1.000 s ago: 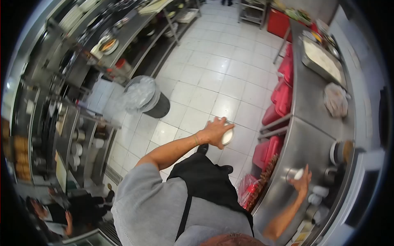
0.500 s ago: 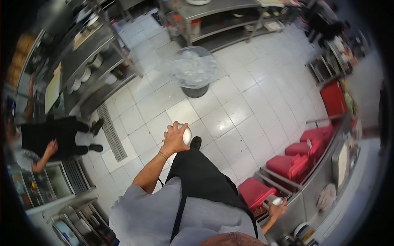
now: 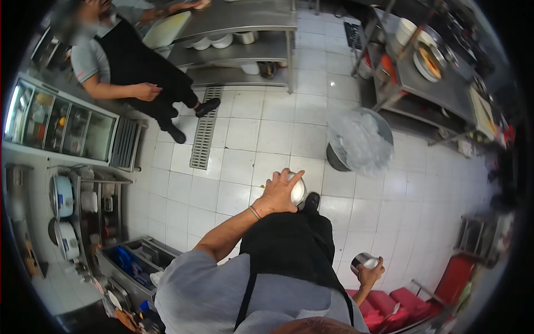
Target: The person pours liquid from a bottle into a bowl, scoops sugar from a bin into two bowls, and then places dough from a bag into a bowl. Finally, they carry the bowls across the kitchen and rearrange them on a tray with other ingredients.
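Observation:
My left hand (image 3: 276,195) is wrapped round the side of a round container with a white top (image 3: 298,191), held in front of my dark apron, above the tiled floor. Lower right, my right hand (image 3: 369,274) grips a small metal container (image 3: 362,261) that looks pale inside. The two hands are well apart. What the containers hold is too small to tell.
A bin with a clear plastic bag (image 3: 364,142) stands ahead. A co-worker (image 3: 136,61) in a dark apron is at the upper left by a steel table (image 3: 239,16). Red bins (image 3: 409,300) are at the lower right, a glass-fronted fridge (image 3: 61,119) at the left.
The view has turned left, so the bin and red bins sit differently and the co-worker shows more fully. My right hand has come away from the red bins with the metal container.

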The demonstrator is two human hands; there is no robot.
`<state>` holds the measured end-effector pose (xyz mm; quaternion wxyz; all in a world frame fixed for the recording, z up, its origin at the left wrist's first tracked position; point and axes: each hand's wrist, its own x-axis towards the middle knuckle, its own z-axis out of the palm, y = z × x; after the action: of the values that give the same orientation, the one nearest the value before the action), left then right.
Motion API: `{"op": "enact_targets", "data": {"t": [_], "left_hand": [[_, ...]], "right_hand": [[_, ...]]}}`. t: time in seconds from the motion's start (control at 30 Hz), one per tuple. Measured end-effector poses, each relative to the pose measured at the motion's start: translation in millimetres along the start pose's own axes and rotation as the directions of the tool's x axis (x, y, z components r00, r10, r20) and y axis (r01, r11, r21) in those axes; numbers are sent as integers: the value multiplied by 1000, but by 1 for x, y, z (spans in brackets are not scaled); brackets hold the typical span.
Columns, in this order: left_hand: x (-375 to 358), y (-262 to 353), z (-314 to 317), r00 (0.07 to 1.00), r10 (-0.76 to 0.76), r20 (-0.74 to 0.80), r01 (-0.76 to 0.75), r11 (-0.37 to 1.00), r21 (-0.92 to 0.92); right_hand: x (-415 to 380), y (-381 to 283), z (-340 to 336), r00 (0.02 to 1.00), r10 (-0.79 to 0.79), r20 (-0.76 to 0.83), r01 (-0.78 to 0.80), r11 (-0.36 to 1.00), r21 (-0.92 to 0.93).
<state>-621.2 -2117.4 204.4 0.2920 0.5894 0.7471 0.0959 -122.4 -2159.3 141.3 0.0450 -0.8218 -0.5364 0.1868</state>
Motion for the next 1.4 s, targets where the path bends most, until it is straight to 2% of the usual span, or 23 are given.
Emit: {"op": "enact_targets", "data": {"t": [0.13, 0.17, 0.2, 0.23, 0.27, 0.3, 0.33, 0.43, 0.53, 0.67, 0.77, 0.8, 0.9, 1.03, 1.2, 1.4], "left_hand": [[33, -18, -12, 996, -83, -15, 83, 997, -6], [37, -24, -13, 993, -103, -56, 104, 995, 8], [38, -29, -15, 989, -116, -87, 119, 993, 20], [52, -34, -21, 983, -125, -132, 130, 991, 31], [65, -34, -32, 975, -173, -142, 181, 982, 45], [67, -31, -43, 964, -226, -142, 237, 970, 61], [63, -29, -50, 949, -286, -129, 297, 952, 77], [73, -38, -67, 913, -349, -212, 370, 926, 68], [87, -53, -69, 874, -394, -285, 406, 914, -21], [120, -57, -86, 848, -471, -243, 480, 877, -25], [152, -70, -96, 851, -469, -236, 460, 883, -92], [162, -76, -101, 874, -394, -286, 382, 919, -99], [208, -84, -127, 884, -427, -189, 415, 904, -102], [275, -96, -169, 934, -310, -180, 302, 951, -71], [354, -96, -224, 988, -102, -114, 104, 995, 12], [443, -75, -269, 988, 138, -66, -134, 989, 66]], "right_hand": [[68, -49, 1, 995, -68, 70, 78, 986, -145], [91, -50, 7, 988, -131, 82, 139, 984, -112], [109, -65, 13, 990, -136, 37, 140, 981, -138], [117, -132, -15, 991, -53, 125, 67, 991, -112], [139, -154, -13, 991, -40, 131, 61, 985, -161], [169, -152, 5, 989, -99, 107, 116, 979, -169], [186, -182, 0, 986, -130, 107, 147, 975, -169], [239, -256, -2, 960, -251, 124, 266, 955, -130], [287, -322, -2, 886, -455, 88, 461, 884, -74], [325, -420, -17, 833, -534, 144, 553, 817, -165], [347, -475, -13, 810, -564, 158, 586, 787, -192], [349, -489, -14, 808, -567, 158, 589, 784, -196], [358, -526, -10, 830, -536, 153, 557, 804, -207], [354, -557, -5, 868, -468, 166, 496, 834, -243], [346, -582, 2, 912, -380, 157, 407, 887, -217], [351, -596, 15, 938, -324, 127, 341, 927, -154]]}}
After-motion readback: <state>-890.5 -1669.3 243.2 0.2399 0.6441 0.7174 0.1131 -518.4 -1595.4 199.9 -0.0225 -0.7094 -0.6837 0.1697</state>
